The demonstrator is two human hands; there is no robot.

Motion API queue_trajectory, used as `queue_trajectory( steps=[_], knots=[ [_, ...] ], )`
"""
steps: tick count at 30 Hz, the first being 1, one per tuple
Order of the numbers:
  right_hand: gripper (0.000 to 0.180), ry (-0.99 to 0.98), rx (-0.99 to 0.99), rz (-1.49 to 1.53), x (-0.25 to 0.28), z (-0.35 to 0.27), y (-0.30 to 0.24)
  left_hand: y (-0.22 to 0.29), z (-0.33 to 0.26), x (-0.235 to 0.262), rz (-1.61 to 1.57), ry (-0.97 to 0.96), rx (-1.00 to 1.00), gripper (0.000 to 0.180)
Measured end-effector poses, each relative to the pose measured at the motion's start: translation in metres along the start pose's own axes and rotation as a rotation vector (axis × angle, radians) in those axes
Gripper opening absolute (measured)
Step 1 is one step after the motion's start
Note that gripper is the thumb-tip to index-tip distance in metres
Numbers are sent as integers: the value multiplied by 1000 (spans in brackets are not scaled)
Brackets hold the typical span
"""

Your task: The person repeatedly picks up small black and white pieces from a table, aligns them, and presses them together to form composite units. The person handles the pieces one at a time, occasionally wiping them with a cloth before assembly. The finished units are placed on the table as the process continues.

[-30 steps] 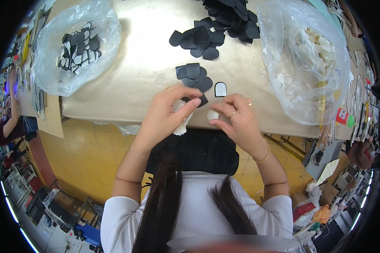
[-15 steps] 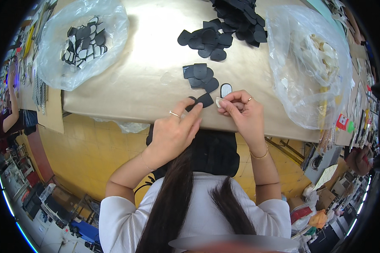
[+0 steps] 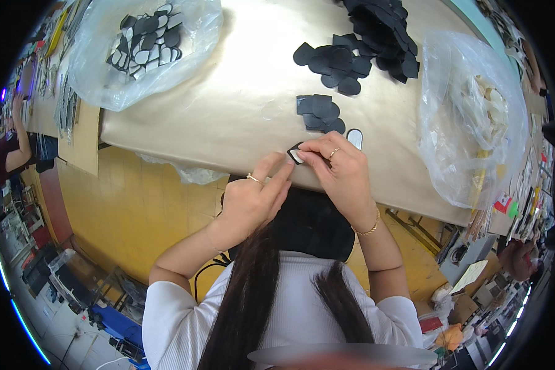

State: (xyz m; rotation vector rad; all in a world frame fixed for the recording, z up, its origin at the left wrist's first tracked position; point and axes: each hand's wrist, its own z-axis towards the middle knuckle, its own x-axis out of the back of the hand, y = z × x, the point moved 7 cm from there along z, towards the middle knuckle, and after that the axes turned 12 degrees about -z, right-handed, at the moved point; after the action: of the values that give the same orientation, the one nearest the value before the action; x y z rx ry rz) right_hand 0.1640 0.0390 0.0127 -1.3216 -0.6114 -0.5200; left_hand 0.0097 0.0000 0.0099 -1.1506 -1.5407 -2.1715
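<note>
- Left bag (image 3: 200,37): clear plastic, at the left of the table (image 3: 240,117); contains black-and-white tabs (image 3: 147,44).
- Left hand (image 3: 248,198): at the table's near edge, fingertips at the left side of the black tab; cannot tell whether they pinch or only press it.
- Black tab (image 3: 291,152): tilted, at the table's near edge, between the hands.
- White insert (image 3: 296,157): on the black tab; right side pinched.
- Small stack (image 3: 319,112): black tabs, mid-table.
- Right hand (image 3: 344,174): over the table's near edge; thumb and index finger grasp the white insert.
- Lined tab (image 3: 354,138): flat on the table.
- Large pile (image 3: 385,43): black tabs, toward the table's far side.
- Right bag (image 3: 441,132): clear plastic, at the table's right; contains pale pieces (image 3: 494,105).
</note>
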Motion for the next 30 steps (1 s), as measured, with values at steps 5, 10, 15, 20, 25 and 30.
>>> queue_trajectory(
  steps=[5,10,15,20,25,30],
  knots=[
    [11,-47,27,-64,-4,1,-1,-3,-4,-3,8,-19,-4,41],
    [10,-63,40,-109,-6,2,-1,-3,-8,-2,5,-27,-29,43],
    [10,-77,43,-137,-6,3,-2,-3,-7,-1,-11,-13,-46,46],
    [10,-83,38,-153,-6,3,-2,0,-3,-2,10,2,-95,44],
    [11,-42,98,-245,-9,1,-5,2,-3,-10,117,-48,-143,49],
    [21,138,56,-529,-5,-7,-4,6,-6,-18,342,-115,-221,51]
  ],
)
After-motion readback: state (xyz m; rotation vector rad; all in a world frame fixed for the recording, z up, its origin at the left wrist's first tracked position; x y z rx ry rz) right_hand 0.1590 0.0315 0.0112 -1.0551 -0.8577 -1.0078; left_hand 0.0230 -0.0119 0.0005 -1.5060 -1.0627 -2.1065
